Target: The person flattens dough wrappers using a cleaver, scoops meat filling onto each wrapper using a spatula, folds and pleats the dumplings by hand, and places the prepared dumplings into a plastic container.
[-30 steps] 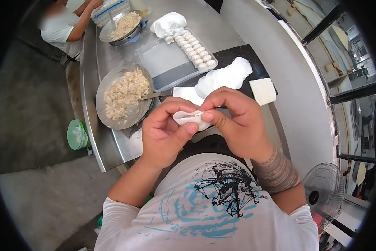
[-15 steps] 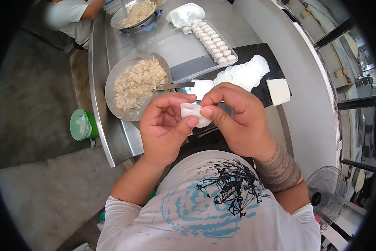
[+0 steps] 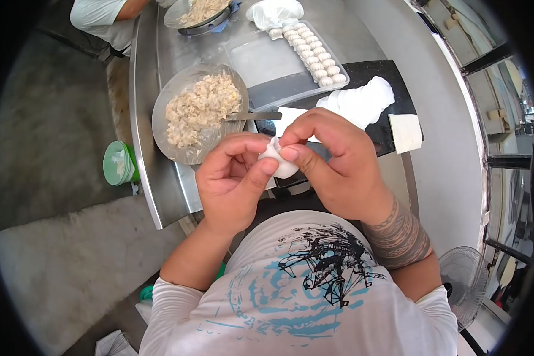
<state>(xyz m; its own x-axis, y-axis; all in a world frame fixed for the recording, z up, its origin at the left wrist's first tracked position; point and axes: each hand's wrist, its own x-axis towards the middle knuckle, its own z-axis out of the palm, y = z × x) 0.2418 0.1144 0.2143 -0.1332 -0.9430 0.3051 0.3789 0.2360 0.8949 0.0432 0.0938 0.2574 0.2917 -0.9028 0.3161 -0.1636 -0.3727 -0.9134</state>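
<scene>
A white dumpling [image 3: 286,168] is held up between both hands in front of my shirt. My left hand [image 3: 234,178] is closed on its left side, with the thumb at the front. My right hand [image 3: 335,163] pinches the dough at the upper right edge between thumb and forefinger. Just beyond, a bowl of pale chopped filling [image 3: 201,107] has a flat metal spatula [image 3: 252,116] lying across its rim. Overlapping round white wrappers [image 3: 362,104] lie on a black board [image 3: 391,92] to the right.
A clear plastic tray [image 3: 258,101] holds rows of pleated dumplings [image 3: 317,56]. Behind it sits a white plastic bag [image 3: 273,13]. Another filling bowl [image 3: 198,15] stands near a co-worker's sleeve [image 3: 94,18]. A green bucket [image 3: 118,163] is on the floor left; a fan [image 3: 466,279] stands right.
The dough between my hands has gone from a flattened, folded shape to a rounder one gathered at the top. My view has shifted slightly; both hands keep their hold.
</scene>
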